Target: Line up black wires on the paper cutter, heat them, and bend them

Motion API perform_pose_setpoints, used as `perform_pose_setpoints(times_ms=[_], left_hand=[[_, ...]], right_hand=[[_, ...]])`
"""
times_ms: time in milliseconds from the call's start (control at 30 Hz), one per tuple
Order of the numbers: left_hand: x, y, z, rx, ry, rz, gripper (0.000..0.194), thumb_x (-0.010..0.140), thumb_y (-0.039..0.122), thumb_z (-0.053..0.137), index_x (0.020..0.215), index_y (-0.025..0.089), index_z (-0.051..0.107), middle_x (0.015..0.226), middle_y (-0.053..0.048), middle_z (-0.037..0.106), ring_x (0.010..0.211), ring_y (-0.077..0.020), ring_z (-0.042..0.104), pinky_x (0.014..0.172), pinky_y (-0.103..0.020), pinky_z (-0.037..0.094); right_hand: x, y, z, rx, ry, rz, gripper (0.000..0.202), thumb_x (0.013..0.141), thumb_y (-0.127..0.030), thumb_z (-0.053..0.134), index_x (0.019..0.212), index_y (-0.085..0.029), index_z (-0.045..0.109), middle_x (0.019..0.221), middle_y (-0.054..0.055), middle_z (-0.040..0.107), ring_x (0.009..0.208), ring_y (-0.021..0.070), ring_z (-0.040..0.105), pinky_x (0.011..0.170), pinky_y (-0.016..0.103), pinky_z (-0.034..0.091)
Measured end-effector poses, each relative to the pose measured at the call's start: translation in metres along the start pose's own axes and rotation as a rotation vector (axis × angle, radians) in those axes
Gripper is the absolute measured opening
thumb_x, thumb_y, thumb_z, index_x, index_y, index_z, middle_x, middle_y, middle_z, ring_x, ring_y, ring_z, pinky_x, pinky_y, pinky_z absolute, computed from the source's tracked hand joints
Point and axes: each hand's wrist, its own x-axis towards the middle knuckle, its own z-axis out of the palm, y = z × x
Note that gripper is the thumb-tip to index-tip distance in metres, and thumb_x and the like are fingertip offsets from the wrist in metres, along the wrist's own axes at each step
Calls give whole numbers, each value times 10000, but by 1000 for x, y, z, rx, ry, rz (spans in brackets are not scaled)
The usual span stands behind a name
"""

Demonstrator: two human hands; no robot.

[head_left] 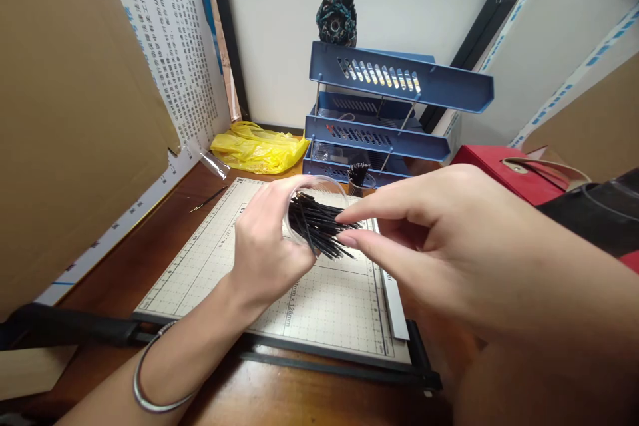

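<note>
My left hand is wrapped round a clear plastic cup, tipped with its mouth toward the right. A bundle of thin, straight black wire-like sticks lies inside and juts out of the mouth, some with pale tips. My right hand reaches in from the right, thumb and forefinger pinched around the sticking-out ends. How many sticks lie between the fingertips cannot be made out. Both hands are above a cream paper-cutter board printed with a grid.
Behind stands a small clear cup of similar black sticks, before a blue tiered tray. A yellow plastic bag lies back left. Loose sticks rest left of the board. The cutter's black handle extends left. A red box stands right.
</note>
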Motion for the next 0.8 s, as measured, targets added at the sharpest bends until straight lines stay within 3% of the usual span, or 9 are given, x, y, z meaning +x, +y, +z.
perform_pose_setpoints(times_ms=[133, 300, 433, 633, 800], left_hand=[[-1, 0, 1, 5, -6, 16, 373, 839, 222, 693, 1198, 161, 612, 1132, -97, 737, 1045, -237, 707, 937, -378, 558], [0, 1, 1, 17, -4, -5, 345, 840, 182, 678, 1179, 147, 627, 1111, -93, 742, 1022, -229, 708, 927, -373, 556], [1, 2, 1, 29, -4, -17, 328, 841, 173, 677, 1164, 151, 632, 1101, -88, 745, 1018, -230, 710, 925, -376, 556], [1, 1, 1, 26, -10, -32, 354, 816, 142, 649, 1168, 181, 625, 1116, -72, 744, 1024, -228, 710, 921, -377, 559], [0, 1, 1, 39, -13, -26, 396, 793, 138, 663, 1181, 208, 616, 1122, -67, 744, 1026, -239, 712, 926, -388, 558]], right_hand=[[0, -4, 5, -86, 98, 32, 220, 888, -251, 584, 761, -268, 763, 494, -16, 529, 446, 123, 431, 433, 295, 275], [-1, -4, 10, -245, 202, 47, 226, 870, -286, 570, 777, -265, 776, 534, 5, 549, 469, 140, 448, 453, 303, 297], [0, -3, 11, -261, 200, 70, 215, 833, -232, 576, 799, -278, 783, 523, -3, 548, 465, 136, 447, 456, 299, 296], [0, -3, 8, -211, 164, 78, 182, 787, -166, 600, 682, -243, 728, 498, -8, 504, 450, 114, 406, 442, 294, 268], [-4, -3, 6, -177, 83, 49, 217, 858, -261, 605, 654, -224, 669, 540, 2, 522, 465, 116, 411, 448, 296, 276]])
